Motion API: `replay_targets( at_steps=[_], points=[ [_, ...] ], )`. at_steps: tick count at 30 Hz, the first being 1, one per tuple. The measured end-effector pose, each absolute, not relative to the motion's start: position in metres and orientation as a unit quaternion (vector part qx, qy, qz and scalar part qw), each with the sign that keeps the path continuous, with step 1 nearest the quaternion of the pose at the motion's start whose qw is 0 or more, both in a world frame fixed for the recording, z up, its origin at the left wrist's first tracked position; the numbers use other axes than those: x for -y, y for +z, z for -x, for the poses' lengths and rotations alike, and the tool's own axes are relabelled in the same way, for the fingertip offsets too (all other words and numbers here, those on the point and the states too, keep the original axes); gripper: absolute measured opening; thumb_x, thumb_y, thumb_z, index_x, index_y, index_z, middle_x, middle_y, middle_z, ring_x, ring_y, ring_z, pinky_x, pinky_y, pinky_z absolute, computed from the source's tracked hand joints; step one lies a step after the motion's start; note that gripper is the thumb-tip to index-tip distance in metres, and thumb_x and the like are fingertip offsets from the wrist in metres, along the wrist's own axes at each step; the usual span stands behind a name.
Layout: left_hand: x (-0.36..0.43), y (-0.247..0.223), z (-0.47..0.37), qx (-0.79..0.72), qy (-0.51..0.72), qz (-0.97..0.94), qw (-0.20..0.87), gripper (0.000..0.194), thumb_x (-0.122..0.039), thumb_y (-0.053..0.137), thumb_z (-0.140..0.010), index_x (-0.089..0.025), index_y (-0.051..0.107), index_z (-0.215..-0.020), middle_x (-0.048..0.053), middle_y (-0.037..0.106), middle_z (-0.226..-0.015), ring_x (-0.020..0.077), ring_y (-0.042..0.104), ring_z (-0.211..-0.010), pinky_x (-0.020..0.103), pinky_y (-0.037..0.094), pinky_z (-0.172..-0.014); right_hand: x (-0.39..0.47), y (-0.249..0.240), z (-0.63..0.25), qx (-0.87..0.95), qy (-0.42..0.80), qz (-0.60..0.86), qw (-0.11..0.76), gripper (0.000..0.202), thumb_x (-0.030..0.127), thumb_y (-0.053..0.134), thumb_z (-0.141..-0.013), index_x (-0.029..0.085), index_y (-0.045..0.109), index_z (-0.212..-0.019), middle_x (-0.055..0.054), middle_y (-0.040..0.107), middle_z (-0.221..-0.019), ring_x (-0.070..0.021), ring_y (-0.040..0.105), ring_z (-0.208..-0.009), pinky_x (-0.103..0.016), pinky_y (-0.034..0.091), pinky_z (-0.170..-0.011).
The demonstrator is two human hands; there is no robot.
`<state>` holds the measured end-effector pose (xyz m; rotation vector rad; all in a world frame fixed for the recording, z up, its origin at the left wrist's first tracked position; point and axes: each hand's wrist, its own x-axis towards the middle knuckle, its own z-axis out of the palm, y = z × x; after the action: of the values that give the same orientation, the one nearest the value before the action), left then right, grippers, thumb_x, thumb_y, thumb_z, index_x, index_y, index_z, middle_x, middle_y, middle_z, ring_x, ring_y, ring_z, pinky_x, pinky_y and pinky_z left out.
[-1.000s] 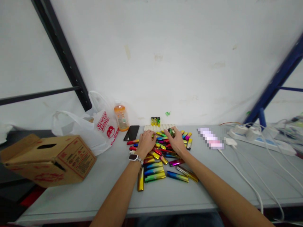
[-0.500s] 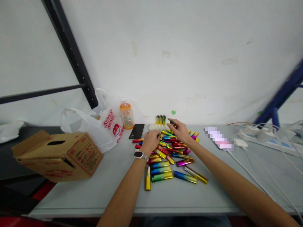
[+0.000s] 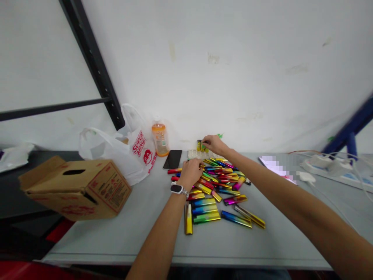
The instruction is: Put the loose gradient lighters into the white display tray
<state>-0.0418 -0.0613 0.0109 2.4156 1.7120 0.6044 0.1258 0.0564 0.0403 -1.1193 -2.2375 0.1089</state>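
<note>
With the heap of loose lighters (image 3: pixel 229 179) as the clock's centre and twelve toward the wall, a pale gridded tray (image 3: pixel 192 154) lies at eleven, just beyond the heap, presumably so either hand can reach both. A few upright lighters (image 3: pixel 199 145) stand on it, probably held up by its pockets. The right hand (image 3: pixel 215 144) comes over them from above, a sensible approach to things standing on end; its fingers are bent close together, but whether they pinch a lighter I cannot tell. The left hand (image 3: pixel 190 172) sits low at the heap's ten o'clock edge, fingers curled among the lighters, their grip hidden. A dark phone (image 3: pixel 173 159) and an orange bottle (image 3: pixel 160 139) at ten, and a carton (image 3: pixel 75 190) at nine, sit apart from the heap, leaving the middle of the desk (image 3: pixel 140 229) to the lighters.
</note>
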Motion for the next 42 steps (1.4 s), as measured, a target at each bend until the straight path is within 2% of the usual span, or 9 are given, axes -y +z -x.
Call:
replay_targets(
  at_steps=[9,15,19,23,25,28,33,38,42],
  points=[
    [0.059,0.012,0.044,-0.559,0.197,-0.802,0.075,0.033,-0.006,0.056,-0.081,-0.021,0.072,-0.106,0.009,0.073,-0.112,0.0250,0.065,-0.107,0.038,0.045,-0.098,-0.064,0.037,-0.117,0.856,-0.003,0.447,0.259,0.023,0.013,0.057,-0.085,0.016,0.078,-0.093,-0.008,0.072,-0.089,-0.0192,0.062,-0.078,-0.029,0.043,-0.077],
    [0.055,0.013,0.042,-0.565,0.184,-0.801,0.066,0.035,-0.005,0.055,-0.080,-0.020,0.071,-0.107,0.010,0.073,-0.112,0.0243,0.065,-0.107,0.037,0.045,-0.098,-0.048,0.037,-0.119,0.845,-0.119,0.465,0.234,0.032,0.029,0.050,-0.095,0.016,0.076,-0.109,-0.016,0.055,-0.108,-0.0258,0.052,-0.103,-0.036,0.039,-0.089],
    [0.053,0.013,0.042,-0.561,0.172,-0.807,0.061,0.035,-0.006,0.055,-0.080,-0.020,0.070,-0.108,0.011,0.072,-0.113,0.0263,0.064,-0.109,0.040,0.045,-0.098,-0.041,0.034,-0.121,0.844,-0.132,0.481,0.200,0.038,0.033,0.044,-0.098,0.021,0.068,-0.126,-0.015,0.050,-0.107,-0.0282,0.047,-0.104,-0.039,0.036,-0.089],
    [0.051,0.010,0.043,-0.546,0.183,-0.816,0.050,0.033,-0.008,0.057,-0.080,-0.021,0.070,-0.108,0.010,0.072,-0.112,0.0259,0.063,-0.110,0.040,0.044,-0.099,-0.028,0.030,-0.124,0.845,-0.110,0.476,0.217,0.051,0.029,0.047,-0.096,0.016,0.048,-0.146,-0.015,0.050,-0.109,-0.0273,0.047,-0.102,-0.038,0.037,-0.089],
    [0.049,0.009,0.043,-0.541,0.183,-0.820,0.045,0.032,-0.010,0.058,-0.081,-0.021,0.069,-0.108,0.009,0.071,-0.113,0.0262,0.062,-0.111,0.041,0.043,-0.100,-0.016,0.027,-0.128,0.844,-0.085,0.475,0.234,0.050,0.025,0.050,-0.092,0.015,0.051,-0.142,-0.014,0.050,-0.111,-0.0259,0.049,-0.101,-0.037,0.037,-0.091],
    [0.047,0.007,0.041,-0.537,0.175,-0.824,0.039,0.031,-0.014,0.059,-0.082,-0.021,0.067,-0.110,0.010,0.069,-0.115,0.0274,0.060,-0.113,0.043,0.042,-0.101,0.007,0.022,-0.138,0.853,-0.046,0.468,0.227,0.038,0.023,0.055,-0.086,0.017,0.065,-0.123,-0.012,0.051,-0.113,-0.0253,0.050,-0.103,-0.037,0.037,-0.093],
    [0.045,0.007,0.039,-0.531,0.168,-0.829,0.045,0.030,-0.019,0.058,-0.082,-0.019,0.066,-0.111,0.011,0.068,-0.115,0.0301,0.058,-0.114,0.045,0.042,-0.099,0.033,0.022,-0.149,0.875,-0.011,0.463,0.142,0.028,0.033,0.066,-0.078,0.023,0.074,-0.103,-0.012,0.056,-0.107,-0.0290,0.050,-0.104,-0.042,0.036,-0.092],
    [0.047,0.004,0.043,-0.523,0.189,-0.830,0.047,0.032,-0.013,0.052,-0.085,-0.020,0.064,-0.114,0.009,0.067,-0.118,0.0262,0.058,-0.117,0.042,0.041,-0.101,0.029,0.027,-0.145,0.874,-0.008,0.476,0.102,0.027,0.036,0.072,-0.073,0.020,0.074,-0.094,-0.013,0.059,-0.106,-0.0312,0.051,-0.106,-0.042,0.035,-0.091],
    [0.046,0.000,0.048,-0.529,0.197,-0.825,0.038,0.028,-0.013,0.050,-0.087,-0.019,0.064,-0.111,0.010,0.067,-0.117,0.0253,0.058,-0.114,0.040,0.043,-0.099,0.025,0.027,-0.148,0.868,0.017,0.468,0.162,0.020,0.033,0.065,-0.081,0.016,0.067,-0.091,-0.011,0.063,-0.102,-0.0266,0.054,-0.101,-0.040,0.035,-0.092]
  ],
)
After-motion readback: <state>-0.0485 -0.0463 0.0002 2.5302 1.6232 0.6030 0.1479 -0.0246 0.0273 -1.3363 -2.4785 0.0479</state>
